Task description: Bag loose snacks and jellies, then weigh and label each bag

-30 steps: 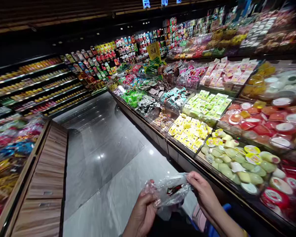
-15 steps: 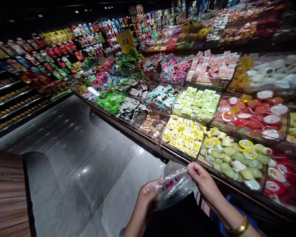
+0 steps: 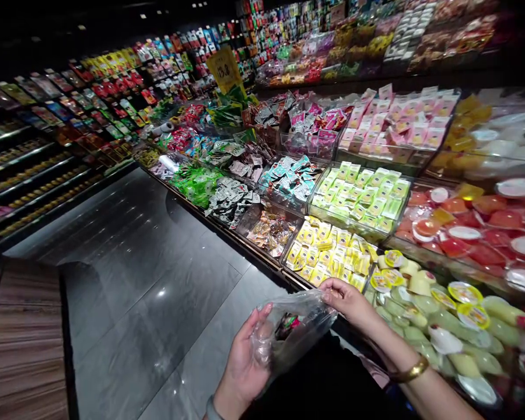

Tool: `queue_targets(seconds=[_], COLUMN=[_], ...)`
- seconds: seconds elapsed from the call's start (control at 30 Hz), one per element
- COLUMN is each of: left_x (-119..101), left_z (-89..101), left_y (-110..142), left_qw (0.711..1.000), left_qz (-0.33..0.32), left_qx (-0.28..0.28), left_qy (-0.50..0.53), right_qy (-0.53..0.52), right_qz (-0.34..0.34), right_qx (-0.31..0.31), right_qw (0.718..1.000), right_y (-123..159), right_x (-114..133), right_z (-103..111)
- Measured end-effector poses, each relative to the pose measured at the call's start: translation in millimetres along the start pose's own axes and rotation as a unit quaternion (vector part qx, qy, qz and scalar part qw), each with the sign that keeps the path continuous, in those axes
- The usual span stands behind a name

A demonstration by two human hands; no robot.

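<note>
A clear plastic bag (image 3: 308,344) is stretched between my two hands, low in the middle of the view. My left hand (image 3: 245,364) is turned palm up and grips its left side, with some fingers covered by the crinkled film. My right hand (image 3: 345,300), with a gold bangle on its wrist, pinches the bag's upper right edge between thumb and fingers. A small dark packet with pink and green (image 3: 287,325) shows through the film; I cannot tell its kind. Just beyond my right hand lie yellow packets (image 3: 328,251) in a bin and pale green jelly cups (image 3: 437,321).
A display counter of bins runs diagonally, with light green packets (image 3: 361,195), red jelly cups (image 3: 476,227) and brown-wrapped sweets (image 3: 271,230). A yellow price sign (image 3: 224,69) stands above it. Grey tiled floor (image 3: 157,291) lies left, beside a wood-grained panel (image 3: 24,338).
My left hand has turned palm up and moved left and down. My right hand has shifted slightly left and up. The bag is spread wider, and the dark packet shows through it.
</note>
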State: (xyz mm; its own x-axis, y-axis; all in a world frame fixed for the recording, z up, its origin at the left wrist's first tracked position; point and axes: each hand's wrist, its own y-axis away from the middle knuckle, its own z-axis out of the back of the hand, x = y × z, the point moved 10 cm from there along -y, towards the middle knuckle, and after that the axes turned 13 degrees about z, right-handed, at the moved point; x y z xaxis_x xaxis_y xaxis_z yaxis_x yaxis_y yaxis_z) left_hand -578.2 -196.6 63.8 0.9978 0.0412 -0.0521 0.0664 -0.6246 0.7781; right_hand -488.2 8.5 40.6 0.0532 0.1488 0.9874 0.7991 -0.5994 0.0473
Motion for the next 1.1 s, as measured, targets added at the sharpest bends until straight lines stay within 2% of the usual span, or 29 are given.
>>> queue_targets(seconds=[0.13,0.23,0.3,0.43,0.57,0.7,0.83,0.97,1.1], left_x=[-17.5,-42.8,-61.4,-95.9,-129.9,-168.9,-213.1,-256.2,-287.7], left_z=[-24.1,-35.8,-40.6,-41.1,-30.4,-12.4,0.0,8.2,-0.9], left_y=[0.2,5.8,9.3,7.2,-7.3,-20.3,-23.5,-26.6,-38.7], left_qw=[0.998,0.994,0.991,0.989,0.991,0.995,0.995,0.994,0.998], left_qz=[-0.038,-0.088,-0.115,-0.138,-0.128,-0.093,-0.068,-0.066,-0.034], left_qx=[0.054,0.061,0.058,0.043,0.018,-0.03,-0.063,-0.089,-0.057], left_qy=[0.023,0.028,0.023,0.023,0.033,0.031,0.02,0.012,-0.018], right_qy=[0.013,0.15,0.232,0.288,0.341,0.414,0.45,0.441,0.415], right_qz=[-0.007,0.036,0.065,0.058,-0.015,-0.126,-0.193,-0.213,-0.196], right_qx=[0.045,0.059,0.074,0.111,0.152,0.161,0.157,0.132,0.079], right_qw=[0.999,0.986,0.968,0.949,0.928,0.887,0.858,0.861,0.885], right_y=[-60.3,-124.1,-168.4,-244.0,-296.2,-323.3,-330.1,-331.6,-334.8], right_x=[0.3,-8.7,-17.5,-46.4,-93.7,-149.7,-185.0,-197.1,-186.3], right_z=[14.3,27.3,24.3,-10.1,-59.6,-92.8,-113.6,-122.5,-112.7])
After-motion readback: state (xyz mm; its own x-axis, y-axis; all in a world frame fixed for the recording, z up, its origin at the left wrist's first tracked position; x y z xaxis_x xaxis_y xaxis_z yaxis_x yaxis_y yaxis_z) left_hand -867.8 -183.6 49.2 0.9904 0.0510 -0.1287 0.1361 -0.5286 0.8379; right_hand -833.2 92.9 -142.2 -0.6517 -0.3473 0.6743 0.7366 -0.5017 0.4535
